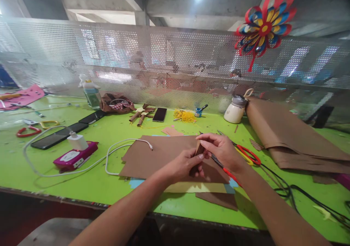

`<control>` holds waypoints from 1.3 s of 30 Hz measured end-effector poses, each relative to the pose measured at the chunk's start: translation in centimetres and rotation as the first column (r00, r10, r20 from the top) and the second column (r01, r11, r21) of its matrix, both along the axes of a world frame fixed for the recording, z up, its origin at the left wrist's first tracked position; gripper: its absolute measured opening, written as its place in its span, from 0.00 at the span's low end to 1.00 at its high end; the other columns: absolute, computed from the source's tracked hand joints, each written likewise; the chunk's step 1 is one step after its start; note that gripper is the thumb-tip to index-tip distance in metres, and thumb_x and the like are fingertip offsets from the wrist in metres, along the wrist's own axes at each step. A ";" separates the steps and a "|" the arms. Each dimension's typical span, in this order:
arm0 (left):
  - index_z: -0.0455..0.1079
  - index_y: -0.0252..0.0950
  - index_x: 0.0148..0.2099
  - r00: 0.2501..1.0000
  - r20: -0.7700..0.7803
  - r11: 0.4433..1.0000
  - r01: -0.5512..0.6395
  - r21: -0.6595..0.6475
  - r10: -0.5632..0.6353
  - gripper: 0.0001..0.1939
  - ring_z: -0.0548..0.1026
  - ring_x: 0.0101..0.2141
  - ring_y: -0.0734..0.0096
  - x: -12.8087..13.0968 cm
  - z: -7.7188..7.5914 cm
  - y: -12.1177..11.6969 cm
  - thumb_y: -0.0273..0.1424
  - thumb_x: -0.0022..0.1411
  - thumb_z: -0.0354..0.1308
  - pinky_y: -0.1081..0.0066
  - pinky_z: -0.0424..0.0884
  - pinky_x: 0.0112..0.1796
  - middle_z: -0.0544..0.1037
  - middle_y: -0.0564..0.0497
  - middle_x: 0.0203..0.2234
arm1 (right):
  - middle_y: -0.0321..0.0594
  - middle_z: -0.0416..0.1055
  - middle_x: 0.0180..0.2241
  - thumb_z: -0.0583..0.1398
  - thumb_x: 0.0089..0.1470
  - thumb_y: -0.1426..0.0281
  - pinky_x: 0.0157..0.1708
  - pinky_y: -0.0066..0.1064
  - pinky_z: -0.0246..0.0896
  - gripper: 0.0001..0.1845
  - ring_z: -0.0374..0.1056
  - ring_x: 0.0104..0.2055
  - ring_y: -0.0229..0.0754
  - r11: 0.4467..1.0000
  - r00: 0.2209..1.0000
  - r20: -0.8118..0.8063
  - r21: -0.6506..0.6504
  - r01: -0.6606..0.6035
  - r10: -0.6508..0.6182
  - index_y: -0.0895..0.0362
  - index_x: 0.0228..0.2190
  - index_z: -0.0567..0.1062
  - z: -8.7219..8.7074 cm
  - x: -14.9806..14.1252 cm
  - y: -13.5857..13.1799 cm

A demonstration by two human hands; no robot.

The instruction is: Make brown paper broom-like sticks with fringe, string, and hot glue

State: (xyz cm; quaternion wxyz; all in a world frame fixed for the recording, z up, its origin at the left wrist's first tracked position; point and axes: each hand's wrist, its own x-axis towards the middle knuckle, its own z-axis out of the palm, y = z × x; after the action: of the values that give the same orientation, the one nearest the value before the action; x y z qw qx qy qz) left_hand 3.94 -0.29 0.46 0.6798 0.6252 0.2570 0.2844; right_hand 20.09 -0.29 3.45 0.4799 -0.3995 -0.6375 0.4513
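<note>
A small folded piece of brown paper is held up in front of me. My left hand is closed round its lower part, the thumb lying across it. At the top edge, the fingertips of my right hand pinch the same piece. Below both hands lies a large brown paper sheet, with yellow paper and blue paper showing from under its front edge. A tool with a red handle lies partly hidden beneath my right hand. Scissors with red and yellow handles are just beyond it.
A white cable runs from a charger on a purple power strip to the sheet. Stacked brown paper and black cords occupy the right. Farther back are a phone, yellow strands and a white jar.
</note>
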 end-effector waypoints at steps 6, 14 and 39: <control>0.64 0.34 0.39 0.985 -0.108 0.978 -0.119 0.169 0.138 0.18 0.66 0.19 0.77 0.6 -1.0 0.3 0.46 0.61 0.51 0.76 0.58 0.22 0.64 0.57 0.18 | 0.34 0.69 0.23 0.61 0.45 0.66 0.21 0.27 0.59 0.11 0.60 0.21 0.33 0.997 0.997 0.036 0.010 0.072 -0.072 0.58 0.32 0.75 0.1 -0.1 0.0; 0.60 0.38 0.30 0.874 -0.279 0.842 -0.227 0.489 0.398 0.09 0.65 0.22 0.72 1.0 -1.5 0.5 0.32 0.62 0.46 0.73 0.55 0.25 0.68 0.54 0.18 | 0.37 0.72 0.27 0.57 0.43 0.74 0.31 0.31 0.63 0.09 0.67 0.28 0.38 0.946 0.920 0.278 0.247 0.209 -0.275 0.57 0.31 0.74 -1.2 -0.6 0.1; 0.66 0.32 0.29 0.983 -0.017 0.976 -0.179 0.128 0.182 0.23 0.68 0.19 0.76 0.9 -0.3 0.1 0.48 0.61 0.49 0.76 0.60 0.22 0.73 0.50 0.19 | 0.38 0.72 0.29 0.59 0.43 0.73 0.33 0.30 0.63 0.15 0.66 0.30 0.39 0.974 0.960 0.215 0.180 0.139 -0.177 0.59 0.36 0.77 -0.9 0.5 0.7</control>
State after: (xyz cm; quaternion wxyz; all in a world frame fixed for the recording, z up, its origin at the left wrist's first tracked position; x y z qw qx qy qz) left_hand 4.85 -0.17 0.20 0.6066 0.6450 0.3040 0.3516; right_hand 20.57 0.41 2.56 0.4686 -0.4583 -0.6894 0.3085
